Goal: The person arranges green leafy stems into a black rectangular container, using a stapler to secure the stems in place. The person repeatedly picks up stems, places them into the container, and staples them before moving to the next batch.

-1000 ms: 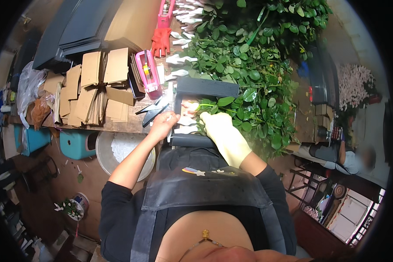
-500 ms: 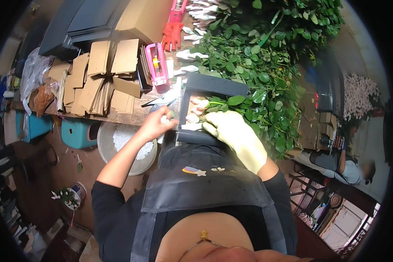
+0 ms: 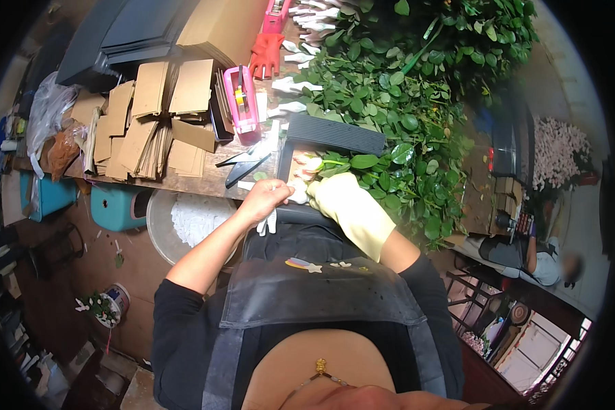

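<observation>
Pale pink roses (image 3: 307,164) lie in a dark ridged tray (image 3: 335,134) in front of me, their leafy stems running right. My left hand (image 3: 266,199), bare, is closed with its fingertips pressed together beside a white-covered rose head (image 3: 298,193). A white soft strip (image 3: 269,223) hangs below that hand, apparently from its fingers. My right hand (image 3: 345,199), in a pale yellow glove, is closed by the same rose head, its fingertips around the rose just below the bloom. The exact grip is hidden by the glove.
Scissors (image 3: 244,161) and a pink tape dispenser (image 3: 244,102) lie left of the tray. Cardboard pieces (image 3: 150,123) are stacked further left. A basin (image 3: 197,222) of white material stands below the table edge. Leafy stems (image 3: 403,102) with white-wrapped heads fill the right. Another person (image 3: 526,256) is far right.
My left hand has moved right and slightly down, to the rose head, with the white strip now hanging under it. My gloved right hand has shifted slightly left. The scissors are now less covered.
</observation>
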`<state>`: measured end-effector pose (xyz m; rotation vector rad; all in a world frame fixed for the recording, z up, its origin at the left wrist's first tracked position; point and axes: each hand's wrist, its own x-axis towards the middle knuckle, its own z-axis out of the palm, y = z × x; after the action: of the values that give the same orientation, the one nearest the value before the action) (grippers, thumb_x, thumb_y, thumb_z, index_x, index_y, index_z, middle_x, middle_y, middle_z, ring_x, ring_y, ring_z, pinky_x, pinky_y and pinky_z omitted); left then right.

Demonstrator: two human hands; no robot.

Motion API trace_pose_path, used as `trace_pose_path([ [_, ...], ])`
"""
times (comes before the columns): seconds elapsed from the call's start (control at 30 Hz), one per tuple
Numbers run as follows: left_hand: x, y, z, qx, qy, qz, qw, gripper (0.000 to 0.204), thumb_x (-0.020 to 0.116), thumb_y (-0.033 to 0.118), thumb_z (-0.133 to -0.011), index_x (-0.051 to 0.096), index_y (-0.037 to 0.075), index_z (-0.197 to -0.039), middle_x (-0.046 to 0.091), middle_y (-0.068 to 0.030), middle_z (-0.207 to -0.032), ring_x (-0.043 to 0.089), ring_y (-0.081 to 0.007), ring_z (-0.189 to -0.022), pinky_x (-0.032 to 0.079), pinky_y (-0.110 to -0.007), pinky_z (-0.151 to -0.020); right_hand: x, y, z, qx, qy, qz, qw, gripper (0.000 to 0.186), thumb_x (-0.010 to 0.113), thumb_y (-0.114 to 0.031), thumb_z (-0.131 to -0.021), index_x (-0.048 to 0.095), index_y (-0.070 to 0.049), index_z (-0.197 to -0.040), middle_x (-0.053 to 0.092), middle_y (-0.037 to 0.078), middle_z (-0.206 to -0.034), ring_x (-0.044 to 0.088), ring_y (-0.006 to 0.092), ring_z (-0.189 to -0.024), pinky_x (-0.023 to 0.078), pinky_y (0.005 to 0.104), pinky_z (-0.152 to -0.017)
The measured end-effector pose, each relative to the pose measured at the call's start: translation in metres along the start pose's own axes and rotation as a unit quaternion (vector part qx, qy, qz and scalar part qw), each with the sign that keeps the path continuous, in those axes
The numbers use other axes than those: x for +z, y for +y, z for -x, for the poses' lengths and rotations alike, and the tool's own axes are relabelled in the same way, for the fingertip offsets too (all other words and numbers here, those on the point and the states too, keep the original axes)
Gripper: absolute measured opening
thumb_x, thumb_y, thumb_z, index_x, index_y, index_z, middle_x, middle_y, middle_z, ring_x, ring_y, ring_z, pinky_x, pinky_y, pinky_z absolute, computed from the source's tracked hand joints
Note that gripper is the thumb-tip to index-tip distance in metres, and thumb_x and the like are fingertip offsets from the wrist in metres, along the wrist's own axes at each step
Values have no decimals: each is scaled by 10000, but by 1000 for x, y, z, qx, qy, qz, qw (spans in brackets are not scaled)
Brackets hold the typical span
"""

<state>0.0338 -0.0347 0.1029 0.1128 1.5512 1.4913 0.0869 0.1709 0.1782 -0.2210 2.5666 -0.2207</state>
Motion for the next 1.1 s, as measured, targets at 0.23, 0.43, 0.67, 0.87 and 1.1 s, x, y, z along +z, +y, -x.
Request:
trace_pose_path([
  [0.23, -20, -23, 4, -36, 88, 497, 863, 201, 620, 309, -949, 597, 133, -855, 514, 50, -649, 521, -74, -558, 424, -260, -467, 7, -8, 2, 12, -9, 91, 996, 263, 557, -221, -950, 757, -70, -1027, 736, 190, -1021, 721, 350, -968, 556, 441, -855],
  [0.43, -122, -45, 75, 15, 137, -155, 978, 273, 607, 278, -973, 647, 106, -765, 614, 7, -656, 538, -110, -594, 421, -277, -599, -29, -22, -6, 73, -131, -7, 989, 263, 577, -93, -892, 774, 3, -1037, 760, 208, -1035, 746, 351, -990, 565, 452, -869],
  [0.67, -99, -38, 67, 57, 92, -482, 869, 283, 687, 332, -944, 698, 69, -1048, 693, -139, -1041, 638, -345, -1028, 490, -433, -913, 15, -4, -42, -37, -291, 109, 950, 332, 580, -141, -936, 751, -15, -1191, 746, 190, -1157, 731, 322, -1089, 566, 396, -913],
  [0.87, -44, 3, -16, 236, 2, -289, 928, 420, 626, 136, -925, 524, 107, -1332, 360, -200, -1540, 299, -388, -1487, 278, -474, -1209, -83, -32, 41, -148, 19, -70, 986, 160, 526, -41, -860, 592, 29, -988, 598, 235, -932, 628, 406, -850, 529, 434, -781],
  [1.1, -29, 13, -31, 202, -66, -317, 924, 967, 935, 438, -710, 373, 137, -1438, 201, -273, -1585, 122, -469, -1535, 196, -508, -1249, -76, -16, 54, -192, 93, -83, 973, 121, 522, -46, -857, 561, -7, -964, 569, 206, -927, 593, 378, -848, 519, 427, -754],
])
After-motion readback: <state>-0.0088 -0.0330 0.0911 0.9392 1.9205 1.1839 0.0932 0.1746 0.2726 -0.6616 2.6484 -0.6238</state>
